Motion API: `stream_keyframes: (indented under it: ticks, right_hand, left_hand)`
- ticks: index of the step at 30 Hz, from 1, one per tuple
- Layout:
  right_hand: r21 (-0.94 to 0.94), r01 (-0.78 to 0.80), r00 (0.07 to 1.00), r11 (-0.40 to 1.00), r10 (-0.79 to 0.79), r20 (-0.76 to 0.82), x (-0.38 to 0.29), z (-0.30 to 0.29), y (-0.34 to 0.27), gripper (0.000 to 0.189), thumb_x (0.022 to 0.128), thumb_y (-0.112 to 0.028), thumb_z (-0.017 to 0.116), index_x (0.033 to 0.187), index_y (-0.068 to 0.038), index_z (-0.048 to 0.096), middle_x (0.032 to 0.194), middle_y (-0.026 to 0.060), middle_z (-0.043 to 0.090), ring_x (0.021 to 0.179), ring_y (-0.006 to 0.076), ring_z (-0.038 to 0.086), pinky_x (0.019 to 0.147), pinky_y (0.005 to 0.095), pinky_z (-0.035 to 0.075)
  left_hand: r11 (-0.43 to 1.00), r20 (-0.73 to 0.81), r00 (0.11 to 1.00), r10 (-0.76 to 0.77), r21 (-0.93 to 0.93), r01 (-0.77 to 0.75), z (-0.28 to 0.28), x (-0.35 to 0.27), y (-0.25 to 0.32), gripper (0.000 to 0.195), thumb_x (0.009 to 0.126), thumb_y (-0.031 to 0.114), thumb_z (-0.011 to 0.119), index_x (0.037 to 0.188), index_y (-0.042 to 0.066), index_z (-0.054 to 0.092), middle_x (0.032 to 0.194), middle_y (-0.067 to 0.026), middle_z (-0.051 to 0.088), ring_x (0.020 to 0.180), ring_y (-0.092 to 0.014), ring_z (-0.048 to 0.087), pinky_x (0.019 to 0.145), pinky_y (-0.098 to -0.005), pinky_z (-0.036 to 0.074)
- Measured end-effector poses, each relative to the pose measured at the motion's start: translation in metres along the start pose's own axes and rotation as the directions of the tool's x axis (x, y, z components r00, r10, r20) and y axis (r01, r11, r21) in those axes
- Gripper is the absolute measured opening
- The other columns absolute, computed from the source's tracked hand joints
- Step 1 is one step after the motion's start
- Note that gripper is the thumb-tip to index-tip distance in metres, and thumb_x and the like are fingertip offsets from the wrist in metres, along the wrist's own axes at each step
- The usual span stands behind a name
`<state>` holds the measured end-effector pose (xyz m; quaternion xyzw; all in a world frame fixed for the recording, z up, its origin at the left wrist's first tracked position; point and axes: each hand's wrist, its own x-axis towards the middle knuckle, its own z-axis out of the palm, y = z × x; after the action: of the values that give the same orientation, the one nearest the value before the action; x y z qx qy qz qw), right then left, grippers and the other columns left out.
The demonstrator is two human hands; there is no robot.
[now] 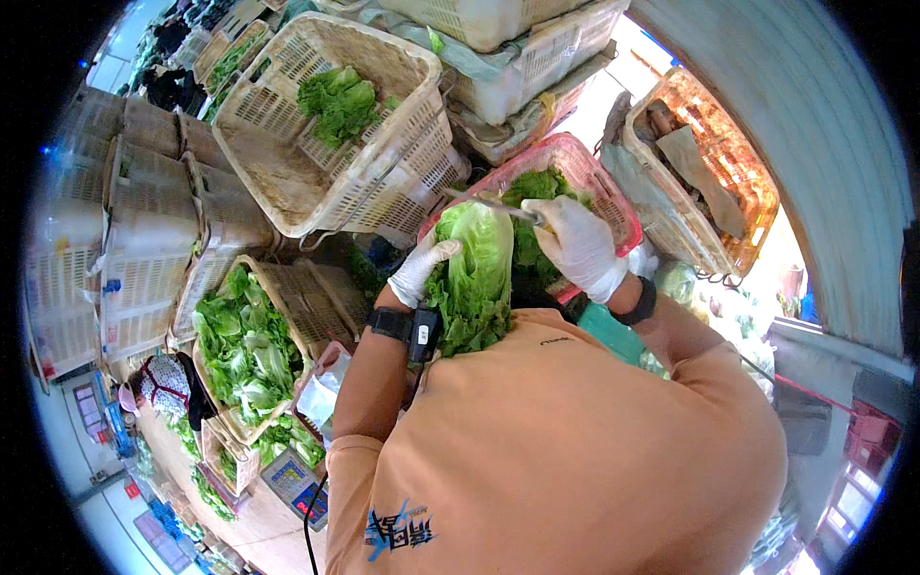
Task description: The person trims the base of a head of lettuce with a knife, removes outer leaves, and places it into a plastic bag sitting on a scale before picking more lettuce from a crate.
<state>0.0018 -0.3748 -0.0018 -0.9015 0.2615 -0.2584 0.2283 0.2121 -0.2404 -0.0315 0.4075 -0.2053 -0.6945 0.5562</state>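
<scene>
My left hand (420,269), in a white glove, grips a large head of leafy lettuce (474,266) from its side. The lettuce is held against my chest, its pale base up and its green leaf tips down. In my right hand (578,248), also gloved, is a knife (496,206) whose blade lies across the lettuce's base. Whether the edge has entered the stem I cannot tell. Beneath both hands sits a pink plastic crate (611,205) with green leaves (535,187) in it, partly hidden by the lettuce.
A tilted white crate (327,194) holds a few leaves. Another crate (248,345) at left is full of lettuce, near a digital scale (295,478). Stacked crates (147,230) line the left side. A crate with cardboard (701,172) stands at right. A person in a patterned cap (165,388) is at lower left.
</scene>
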Motion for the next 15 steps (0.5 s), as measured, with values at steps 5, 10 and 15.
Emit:
stream_keyframes:
  ticks: [5,10,15]
  right_hand:
    - [-0.106,0.023,0.993,0.994,-0.011,0.115,-0.001,0.011,0.0,0.029,0.075,-0.018,0.062,0.103,-0.014,0.058,0.079,0.0075,0.054,0.07,0.0269,0.059,0.057,0.0389,0.048]
    - [-0.119,0.088,0.993,0.989,-0.078,0.088,-0.007,0.013,0.002,0.029,0.074,-0.017,0.062,0.103,-0.014,0.058,0.078,0.0064,0.053,0.071,0.0256,0.059,0.057,0.0376,0.048]
    - [-0.128,-0.001,0.996,0.992,0.012,0.086,-0.016,0.021,0.002,0.034,0.072,-0.012,0.062,0.105,-0.015,0.056,0.082,0.0055,0.054,0.077,0.0251,0.059,0.062,0.0365,0.048]
  left_hand:
    - [0.978,-0.066,0.998,0.006,0.208,0.008,0.005,-0.001,0.001,0.06,0.079,0.023,0.065,0.129,0.002,0.043,0.117,-0.005,0.055,0.105,-0.016,0.053,0.093,-0.0317,0.041]
    - [0.953,-0.126,0.99,0.065,0.302,-0.024,-0.005,0.002,-0.012,0.059,0.078,0.022,0.067,0.128,0.001,0.043,0.114,-0.0051,0.056,0.101,-0.015,0.054,0.09,-0.0308,0.043]
    - [0.978,-0.122,0.988,0.093,0.199,-0.067,0.006,0.001,-0.017,0.057,0.078,0.017,0.069,0.126,0.001,0.044,0.111,-0.0046,0.057,0.097,-0.014,0.055,0.088,-0.0287,0.043]
